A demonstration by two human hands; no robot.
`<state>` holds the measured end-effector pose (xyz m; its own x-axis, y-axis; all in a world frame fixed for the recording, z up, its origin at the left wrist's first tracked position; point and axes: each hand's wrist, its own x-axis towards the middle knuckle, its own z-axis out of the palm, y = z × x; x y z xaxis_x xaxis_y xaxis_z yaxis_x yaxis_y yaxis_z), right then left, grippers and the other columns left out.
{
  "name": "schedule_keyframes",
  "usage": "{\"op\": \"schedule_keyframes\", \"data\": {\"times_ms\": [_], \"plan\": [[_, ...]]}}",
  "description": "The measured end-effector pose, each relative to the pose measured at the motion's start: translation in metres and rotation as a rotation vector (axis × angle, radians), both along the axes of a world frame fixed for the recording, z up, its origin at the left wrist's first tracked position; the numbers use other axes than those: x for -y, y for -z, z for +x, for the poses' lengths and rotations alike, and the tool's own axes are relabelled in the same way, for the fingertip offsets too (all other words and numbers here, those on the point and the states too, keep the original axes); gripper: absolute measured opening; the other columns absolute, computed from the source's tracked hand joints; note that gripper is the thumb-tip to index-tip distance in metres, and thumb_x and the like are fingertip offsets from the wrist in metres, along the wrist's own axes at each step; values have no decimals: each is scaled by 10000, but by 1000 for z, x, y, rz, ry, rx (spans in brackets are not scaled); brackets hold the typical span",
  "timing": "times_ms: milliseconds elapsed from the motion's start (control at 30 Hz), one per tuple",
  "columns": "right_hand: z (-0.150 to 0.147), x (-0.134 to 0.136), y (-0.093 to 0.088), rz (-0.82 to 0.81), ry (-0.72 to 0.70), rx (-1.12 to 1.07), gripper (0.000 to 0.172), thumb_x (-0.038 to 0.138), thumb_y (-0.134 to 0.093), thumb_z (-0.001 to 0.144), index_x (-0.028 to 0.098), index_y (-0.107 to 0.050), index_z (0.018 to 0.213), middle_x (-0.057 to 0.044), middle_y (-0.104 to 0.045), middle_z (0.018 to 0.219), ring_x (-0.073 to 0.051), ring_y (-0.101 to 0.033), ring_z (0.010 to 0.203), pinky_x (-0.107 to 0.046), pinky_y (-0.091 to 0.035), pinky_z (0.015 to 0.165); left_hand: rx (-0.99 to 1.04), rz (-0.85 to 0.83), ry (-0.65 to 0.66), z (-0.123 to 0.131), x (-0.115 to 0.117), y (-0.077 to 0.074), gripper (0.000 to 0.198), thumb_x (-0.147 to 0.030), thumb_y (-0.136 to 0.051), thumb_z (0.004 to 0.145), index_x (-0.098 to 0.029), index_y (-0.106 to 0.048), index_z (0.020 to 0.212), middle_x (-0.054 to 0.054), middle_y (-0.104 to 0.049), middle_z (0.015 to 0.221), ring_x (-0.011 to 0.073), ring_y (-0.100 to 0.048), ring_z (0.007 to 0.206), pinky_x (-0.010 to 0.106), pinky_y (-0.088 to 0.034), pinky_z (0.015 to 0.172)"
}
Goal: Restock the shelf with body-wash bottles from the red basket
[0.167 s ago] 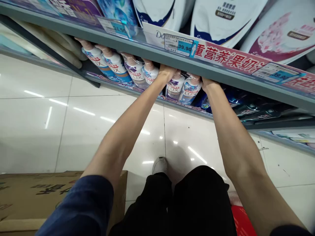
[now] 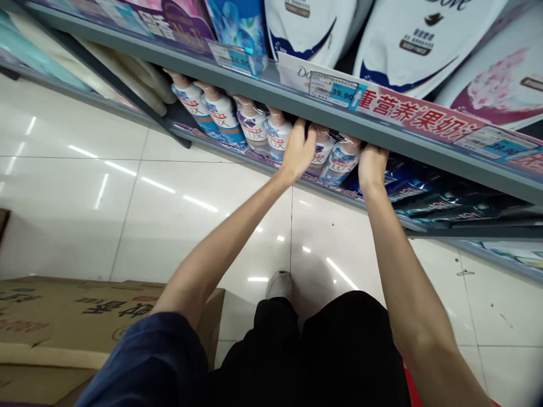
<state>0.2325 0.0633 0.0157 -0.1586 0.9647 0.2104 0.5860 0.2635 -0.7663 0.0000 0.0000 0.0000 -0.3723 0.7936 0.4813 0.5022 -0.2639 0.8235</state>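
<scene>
Several LUX pump bottles stand in a row on the low shelf, clear plastic wrap showing round some of them. My left hand is in front of the row, between a blue-flowered bottle and a purple-flowered bottle. Its visible fingers point up, slightly apart, their tips close under the upper shelf's edge. Beside the last LUX bottle on the right is my right hand. Its fingers reach under the shelf edge and are mostly hidden, so their grip does not show.
Overhead, the grey upper shelf carries large white Dove bottles and price tags. Dark bottles lie right of the LUX row. A cardboard box stands on the tiled floor at lower left; something red shows near my right leg.
My left hand has drawn down and out from under the shelf edge, showing more of its fingers. More of my right hand shows too. The shelf has shifted rightward and down in view.
</scene>
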Motion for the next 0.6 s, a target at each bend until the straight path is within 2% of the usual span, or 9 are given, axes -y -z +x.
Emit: {"op": "schedule_keyframes", "data": {"times_ms": [67,133,200,267,333,400,500,600], "plan": [[3,28,-1,-27,17,-31,631,637,-393,1106,184,-614,1485,-194,-686,1500,-338,-642,1454,-555,-464,1284,-29,11,-77,8,42,1,474,-643,-428,1154,-274,-659,1340,127,-738,1380,284,-665,1402,496,-503,1251],[2,46,2,-17,-28,-23,750,657,-592,1033,162,-507,1591,-220,-675,1512,-340,-655,1438,-535,-504,1253,-46,5,-210,7,69,0,437,-595,-409,1172,-277,-630,1373,132,-691,1458,278,-606,1477,498,-460,1284],[0,51,7,32,-61,29,852,627,-699,983,145,-443,1637,-249,-646,1543,-346,-652,1441,-538,-506,1252,-64,-24,-368,-6,80,-6,444,-572,-427,1172,-249,-579,1437,163,-629,1532,276,-548,1527,497,-420,1304],[0,50,11,85,-73,84,829,600,-700,993,149,-437,1637,-264,-613,1579,-349,-642,1454,-549,-498,1255,-133,-84,-477,-26,78,-14,577,-604,-477,1151,-181,-492,1543,211,-534,1632,269,-434,1610,492,-351,1337],[1,47,12,106,-101,108,787,585,-677,1015,157,-436,1630,-261,-614,1579,-343,-653,1441,-549,-506,1244,-254,-165,-472,-46,70,-23,731,-655,-507,1128,-114,-412,1611,231,-499,1674,243,-288,1683,487,-266,1368],[2,44,11,93,-125,114,788,575,-669,1026,155,-414,1643,-257,-627,1569,-335,-667,1424,-539,-519,1231,-344,-234,-404,-59,62,-33,727,-659,-491,1130,-123,-405,1612,195,-578,1622,206,-218,1699,496,-203,1383],[2,44,6,55,-124,127,807,553,-651,1040,139,-370,1673,-264,-627,1570,-330,-653,1442,-532,-520,1233,-338,-204,-355,-55,63,-41,575,-578,-462,1158,-179,-452,1572,152,-617,1581,201,-288,1660,514,-212,1387],[2,57,0,19,-94,157,781,480,-634,1049,134,-349,1688,-271,-587,1607,-332,-591,1512,-532,-482,1276,-234,-129,-338,-25,86,-29,405,-473,-464,1170,-227,-559,1477,150,-586,1597,249,-440,1583,494,-364,1323]]}}
